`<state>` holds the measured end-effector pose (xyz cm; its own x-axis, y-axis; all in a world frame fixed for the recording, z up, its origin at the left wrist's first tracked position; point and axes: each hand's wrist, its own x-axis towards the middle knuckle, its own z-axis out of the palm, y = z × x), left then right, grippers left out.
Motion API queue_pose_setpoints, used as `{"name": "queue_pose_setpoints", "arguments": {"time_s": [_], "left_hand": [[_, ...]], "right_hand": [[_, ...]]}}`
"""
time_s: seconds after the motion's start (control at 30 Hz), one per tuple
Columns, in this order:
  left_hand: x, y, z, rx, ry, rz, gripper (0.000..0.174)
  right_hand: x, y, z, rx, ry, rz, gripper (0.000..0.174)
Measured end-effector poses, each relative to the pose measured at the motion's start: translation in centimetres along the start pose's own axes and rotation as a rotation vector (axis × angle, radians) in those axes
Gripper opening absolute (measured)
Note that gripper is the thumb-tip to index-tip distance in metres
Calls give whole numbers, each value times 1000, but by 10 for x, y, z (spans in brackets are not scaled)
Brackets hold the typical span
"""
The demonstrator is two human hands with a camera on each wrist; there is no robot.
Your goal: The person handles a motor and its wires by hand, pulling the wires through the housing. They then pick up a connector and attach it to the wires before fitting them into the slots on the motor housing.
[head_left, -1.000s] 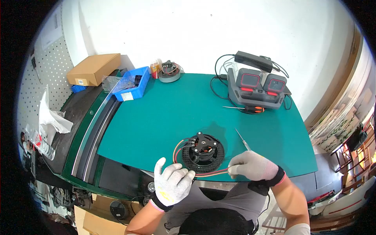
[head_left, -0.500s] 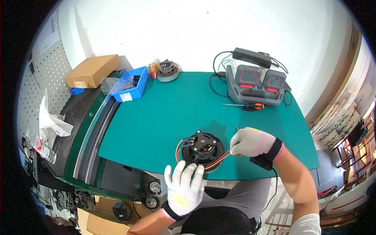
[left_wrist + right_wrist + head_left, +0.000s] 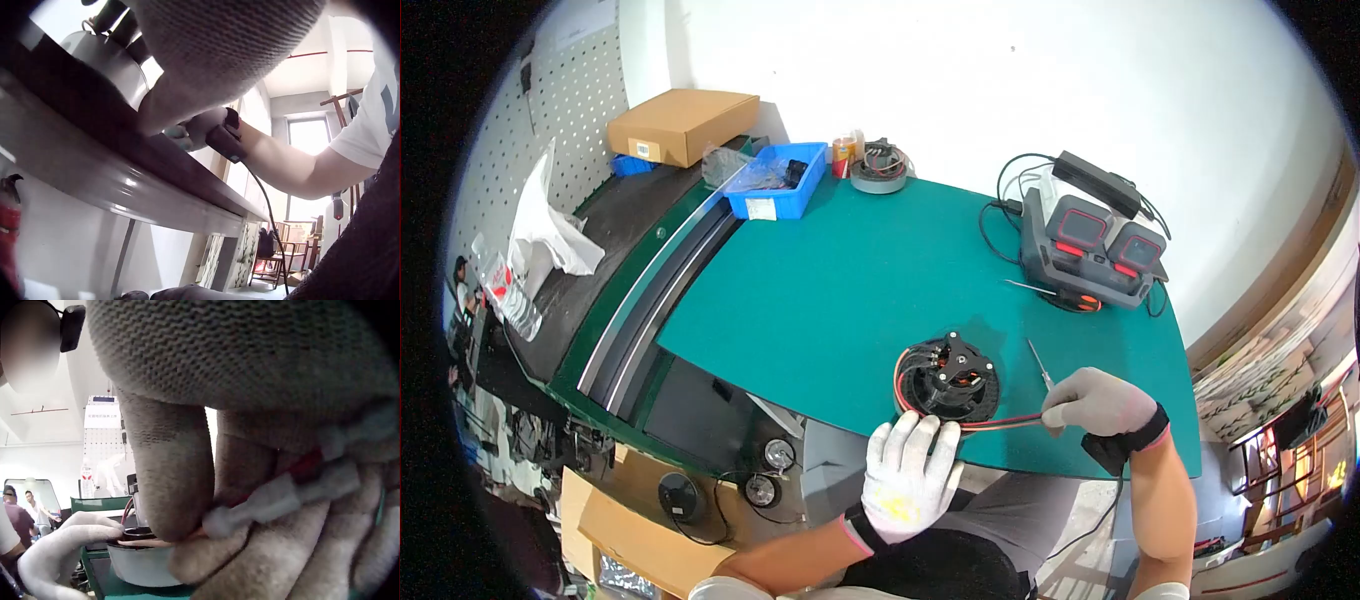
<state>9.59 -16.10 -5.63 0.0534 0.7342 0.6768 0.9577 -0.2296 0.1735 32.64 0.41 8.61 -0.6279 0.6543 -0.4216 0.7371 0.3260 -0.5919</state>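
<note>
A round black motor (image 3: 948, 378) with a three-armed bracket lies near the front edge of the green mat. Red and pale wires (image 3: 1000, 422) curve round its left and front side. My gloved left hand (image 3: 913, 478) has its fingers extended, their tips at the wires and the motor's front rim. To the right, my gloved right hand (image 3: 1100, 403) pinches the wire ends. In the right wrist view, pale connectors (image 3: 281, 497) on the wires lie across the fingers of the right hand (image 3: 250, 462). A thin metal tool (image 3: 1040, 362) lies just beyond the right hand.
At the back stand a blue bin (image 3: 778, 182), a second motor (image 3: 880, 168) and a grey charger (image 3: 1080, 260) with cables. An orange-handled screwdriver (image 3: 1084, 302) lies before the charger. A cardboard box (image 3: 684, 126) is at the back left, an open carton (image 3: 635, 530) below the table.
The head view has shifted. My right hand has drawn the wires out to the right, straighter along the motor's front, and the thin tool shows more. My left fingers remain at the motor's front.
</note>
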Motion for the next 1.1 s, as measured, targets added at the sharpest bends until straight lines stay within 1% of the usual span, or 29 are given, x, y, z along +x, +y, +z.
{"name": "queue_pose_setpoints", "arguments": {"time_s": [0.1, 0.13, 0.17, 0.23, 0.27, 0.3, 0.4, 0.43, 0.53, 0.67, 0.73, 0.77, 0.8, 0.83, 0.87, 0.9, 0.93, 1.0, 1.03, 1.1], "left_hand": [[2, 0, 4, -20, 62, -15, 64], [4, -1, 2, -25, 88, -30, 57], [5, -3, 4, -27, 90, -31, 57], [7, -8, 8, 45, 146, 1, 53], [10, -8, 7, 42, 158, -5, 44], [11, -9, 9, 38, 155, -5, 44], [13, -10, 12, 52, 225, 46, 36], [14, -11, 14, 46, 223, 45, 36], [19, -25, 17, -159, 258, 156, 44], [23, -49, 11, -248, 194, 212, 37], [26, -65, 6, -324, 125, 240, 35], [29, -72, 3, -360, 87, 255, 34], [34, -74, -4, -381, 56, 240, 34], [37, -82, -4, -416, 31, 270, 33], [40, -85, -7, -426, 4, 279, 32], [43, -88, -9, -435, -24, 290, 31], [45, -90, -9, -438, -34, 304, 31], [49, -94, -9, -453, -59, 326, 36], [49, -92, -9, -455, -65, 333, 36], [49, -84, -10, -485, -32, 278, 46]], "right_hand": [[-7, 4, 2, 46, 1, -28, 27], [-8, 5, 3, 60, -2, -31, 27], [-10, 5, 4, 57, -1, -29, 27], [-13, 5, 6, 55, -2, -12, 26], [-13, 6, 6, 56, -3, -9, 26], [-13, 6, 6, 64, 1, -13, 26], [-10, 10, 6, 104, 7, -27, 25], [-7, 11, 5, 127, 8, -42, 24], [-2, 7, 2, 118, 26, -42, 24], [-3, -2, 8, 64, 13, -81, 28], [-2, -8, 14, -14, 8, -113, 30], [0, -10, 15, -2, 19, -107, 30], [3, -12, 16, -35, 34, -111, 28], [7, -14, 16, -67, 48, -116, 26], [17, -10, 15, -62, 48, -154, 28], [25, -14, 10, -115, 11, -105, 29], [32, -14, 7, -150, -2, -137, 29], [51, -10, -1, -199, -54, -194, 28], [58, -9, -4, -264, -59, -322, 29], [63, -19, -7, -376, -96, -253, 29]]}}
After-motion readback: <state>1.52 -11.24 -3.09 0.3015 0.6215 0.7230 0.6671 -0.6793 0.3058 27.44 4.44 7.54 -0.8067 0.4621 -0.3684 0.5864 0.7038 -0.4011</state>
